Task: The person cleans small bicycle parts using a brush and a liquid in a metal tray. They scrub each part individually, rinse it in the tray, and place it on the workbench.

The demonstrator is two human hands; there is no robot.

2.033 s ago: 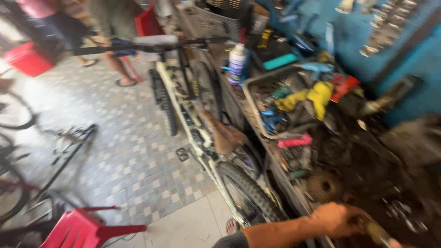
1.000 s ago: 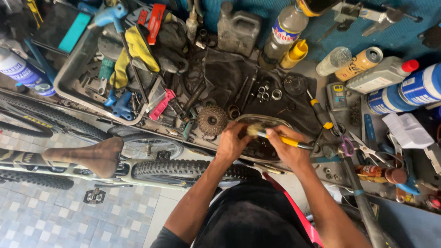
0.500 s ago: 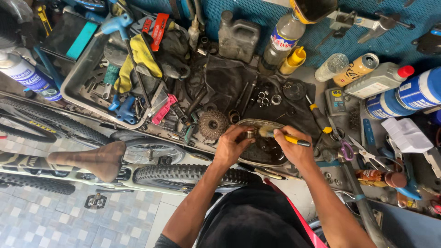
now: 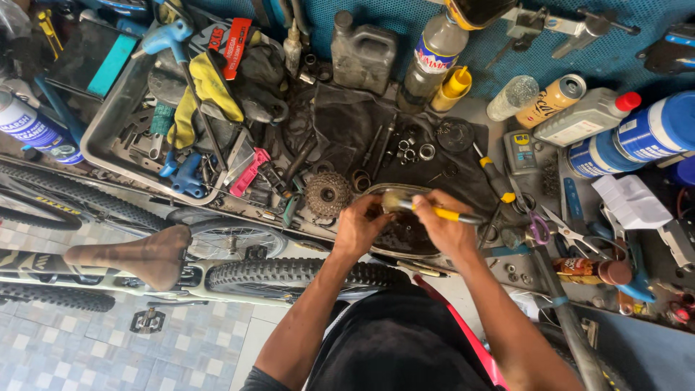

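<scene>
Head view: the left hand (image 4: 360, 226) pinches a small part, too hidden to identify, over the oval pan (image 4: 405, 235) at worktop (image 4: 470, 181) centre. The right hand (image 4: 441, 228) grips a yellow-handled brush (image 4: 427, 208), bristles at the part. The cassette (image 4: 327, 193) lies at 9 o'clock. Risk: greasy fingers may drop the part into the pan.

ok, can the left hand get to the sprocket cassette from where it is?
Probably yes. The left hand is over the oval pan, gripping a small part; the cassette lies uncovered just beside it, nothing between. It would need to free its grip first.
</scene>
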